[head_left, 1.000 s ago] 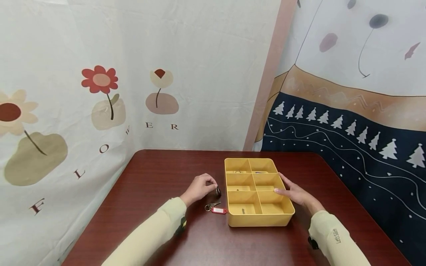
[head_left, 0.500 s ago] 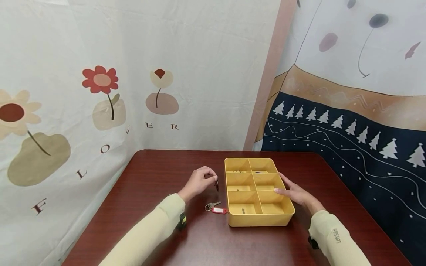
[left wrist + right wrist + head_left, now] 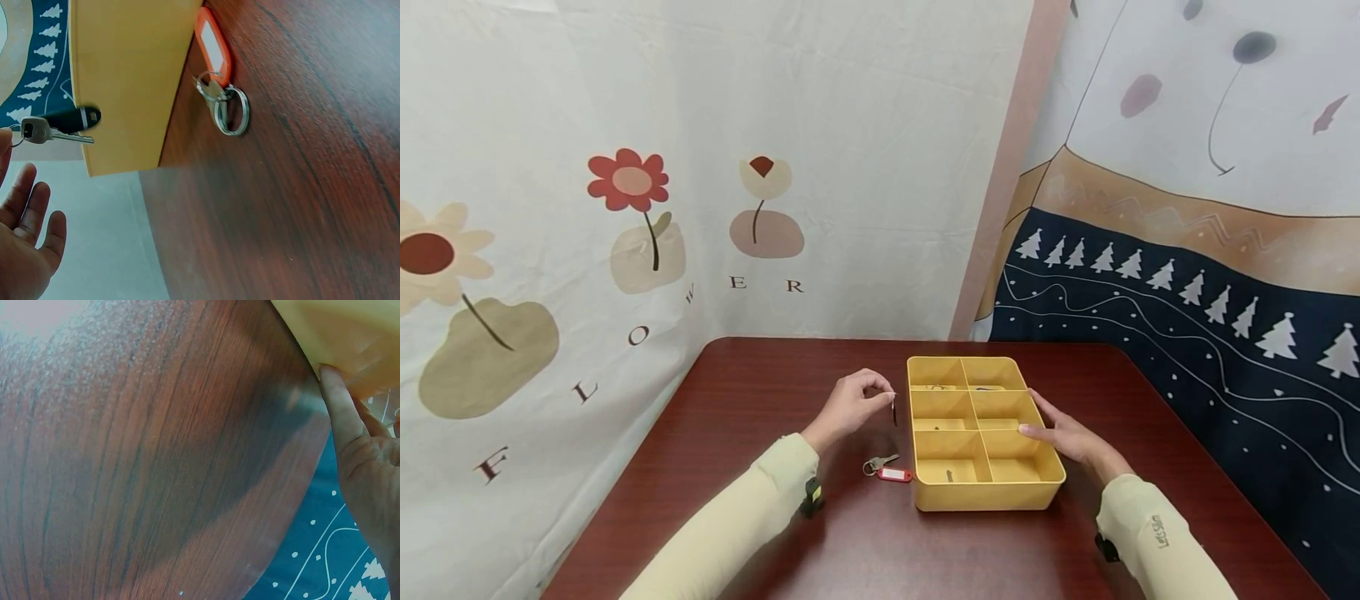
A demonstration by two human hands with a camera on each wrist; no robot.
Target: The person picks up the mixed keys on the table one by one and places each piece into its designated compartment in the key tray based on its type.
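My left hand [image 3: 850,406] pinches a small ring between thumb and fingertips, just left of a yellow six-compartment organizer box [image 3: 988,498]. From the ring hang a silver key [image 3: 40,130] and a black fob [image 3: 61,120], up off the table. The other fingers of that hand spread loosely in the left wrist view. My right hand [image 3: 1071,437] holds the box's right side, its thumb over the rim and its fingers along the outer wall. On the table by the box's left side lies another key [image 3: 886,460] with metal rings and a red tag [image 3: 894,475].
Small metal items lie in some compartments, among them a ring-shaped one [image 3: 936,387] at the back left and a small grey piece [image 3: 949,476] at the front left. Printed curtains [image 3: 865,167] stand behind the dark red wooden table [image 3: 760,375].
My left hand has lifted the key and fob from the table and moved slightly toward the box. The right hand, box and red-tagged key stay put.
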